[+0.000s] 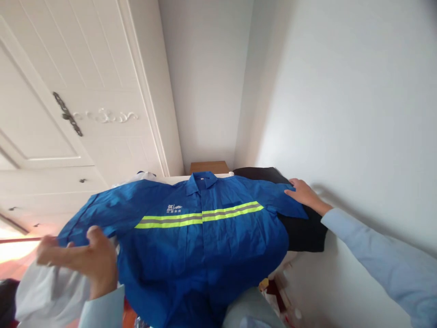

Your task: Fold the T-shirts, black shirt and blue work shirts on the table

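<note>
A blue short-sleeved work shirt (235,241) lies spread out, collar at the far side, with a yellow-green and grey reflective band (232,212) across the chest and white lettering on it. Over its left sleeve, my left hand (80,259) hovers palm up with fingers apart, holding nothing; it is slightly blurred. At the opposite sleeve's end, my right hand (303,193) has its thumb and fingers on the cuff. Black cloth (307,232) lies beneath that sleeve. The shirt's lower part drops toward me.
A white wardrobe (112,86) with a dark handle (67,114) stands at the left. Pale walls (341,91) rise behind and at the right. A brown box (209,167) is behind the collar. Whitish cloth (51,291) hangs at lower left.
</note>
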`<state>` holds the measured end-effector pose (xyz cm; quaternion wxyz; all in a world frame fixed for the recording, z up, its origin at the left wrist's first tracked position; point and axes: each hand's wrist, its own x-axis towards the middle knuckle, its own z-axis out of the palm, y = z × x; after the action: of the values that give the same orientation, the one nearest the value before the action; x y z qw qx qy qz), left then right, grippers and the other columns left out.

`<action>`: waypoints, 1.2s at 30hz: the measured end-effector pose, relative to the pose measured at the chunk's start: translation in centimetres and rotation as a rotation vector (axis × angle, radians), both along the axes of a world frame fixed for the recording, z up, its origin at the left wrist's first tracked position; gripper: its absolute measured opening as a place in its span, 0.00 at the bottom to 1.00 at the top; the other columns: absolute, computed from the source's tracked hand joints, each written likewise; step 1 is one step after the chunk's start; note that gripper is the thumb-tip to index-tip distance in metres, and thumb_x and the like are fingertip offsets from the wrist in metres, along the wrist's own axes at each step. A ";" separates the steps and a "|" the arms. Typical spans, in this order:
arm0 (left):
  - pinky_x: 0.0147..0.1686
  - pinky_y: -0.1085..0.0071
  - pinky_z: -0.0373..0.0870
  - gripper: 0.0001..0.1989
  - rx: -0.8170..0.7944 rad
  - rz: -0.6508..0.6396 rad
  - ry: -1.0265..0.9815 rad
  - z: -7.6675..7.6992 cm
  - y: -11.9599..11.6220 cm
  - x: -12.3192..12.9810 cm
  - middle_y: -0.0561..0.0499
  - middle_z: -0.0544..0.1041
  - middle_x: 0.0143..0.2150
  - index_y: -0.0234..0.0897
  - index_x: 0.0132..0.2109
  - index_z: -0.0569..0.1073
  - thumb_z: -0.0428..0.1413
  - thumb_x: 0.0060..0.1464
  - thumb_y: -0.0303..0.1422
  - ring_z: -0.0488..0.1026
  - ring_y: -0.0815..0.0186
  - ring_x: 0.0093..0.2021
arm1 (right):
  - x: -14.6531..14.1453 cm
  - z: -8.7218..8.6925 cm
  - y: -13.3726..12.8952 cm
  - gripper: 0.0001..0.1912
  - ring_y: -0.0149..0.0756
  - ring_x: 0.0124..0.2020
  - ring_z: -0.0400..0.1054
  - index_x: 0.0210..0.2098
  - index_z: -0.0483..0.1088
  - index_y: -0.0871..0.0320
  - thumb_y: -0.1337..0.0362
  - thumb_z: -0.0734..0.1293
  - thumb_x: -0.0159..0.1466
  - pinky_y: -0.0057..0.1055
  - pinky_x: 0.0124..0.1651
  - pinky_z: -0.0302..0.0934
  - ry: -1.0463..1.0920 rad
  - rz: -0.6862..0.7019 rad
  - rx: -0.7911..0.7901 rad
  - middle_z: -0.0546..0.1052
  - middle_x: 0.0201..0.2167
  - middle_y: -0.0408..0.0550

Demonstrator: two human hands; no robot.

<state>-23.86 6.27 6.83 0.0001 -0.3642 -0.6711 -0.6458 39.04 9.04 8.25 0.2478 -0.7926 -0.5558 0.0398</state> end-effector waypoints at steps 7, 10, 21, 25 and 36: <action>0.69 0.50 0.58 0.24 -0.209 -0.725 0.750 -1.5 7.0 10.6 0.34 0.68 0.66 0.33 0.59 0.70 0.52 0.62 0.42 0.57 0.47 0.72 | -15.1 0.9 9.0 0.23 0.43 0.60 0.67 0.59 0.70 0.62 0.62 0.65 0.66 0.38 0.67 0.59 -0.120 0.663 0.080 0.71 0.59 0.56; 0.71 0.51 0.54 0.30 -0.446 -0.817 0.905 -3.3 10.5 13.1 0.31 0.61 0.71 0.26 0.65 0.65 0.51 0.64 0.42 0.49 0.46 0.75 | -21.5 0.0 12.9 0.28 0.43 0.65 0.62 0.65 0.66 0.63 0.68 0.64 0.65 0.39 0.70 0.55 -0.230 0.780 0.002 0.68 0.63 0.57; 0.71 0.49 0.50 0.36 -0.689 -0.806 1.010 -5.5 15.0 13.6 0.31 0.56 0.73 0.24 0.72 0.56 0.41 0.70 0.48 0.50 0.47 0.75 | -24.1 -3.8 16.3 0.32 0.43 0.59 0.67 0.67 0.64 0.65 0.74 0.61 0.63 0.38 0.66 0.59 -0.328 0.917 -0.071 0.74 0.56 0.57; 0.71 0.49 0.50 0.36 -0.644 -0.751 1.056 -6.5 15.0 13.6 0.33 0.58 0.72 0.26 0.70 0.62 0.38 0.70 0.50 0.53 0.48 0.74 | -22.0 -4.8 15.3 0.32 0.40 0.59 0.68 0.61 0.71 0.63 0.76 0.59 0.58 0.37 0.67 0.59 -0.230 1.020 -0.066 0.75 0.56 0.53; 0.71 0.49 0.49 0.36 -0.651 -0.726 1.071 -6.4 14.6 13.8 0.36 0.57 0.73 0.28 0.71 0.62 0.37 0.69 0.51 0.52 0.50 0.74 | -23.6 -5.2 19.2 0.27 0.44 0.72 0.52 0.66 0.66 0.64 0.58 0.58 0.73 0.41 0.75 0.45 -0.220 0.684 -0.091 0.60 0.70 0.58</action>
<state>-10.08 20.92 0.43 0.0058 -0.8120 -0.5740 -0.1055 15.49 28.28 3.08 0.1234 -0.5707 -0.8096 0.0597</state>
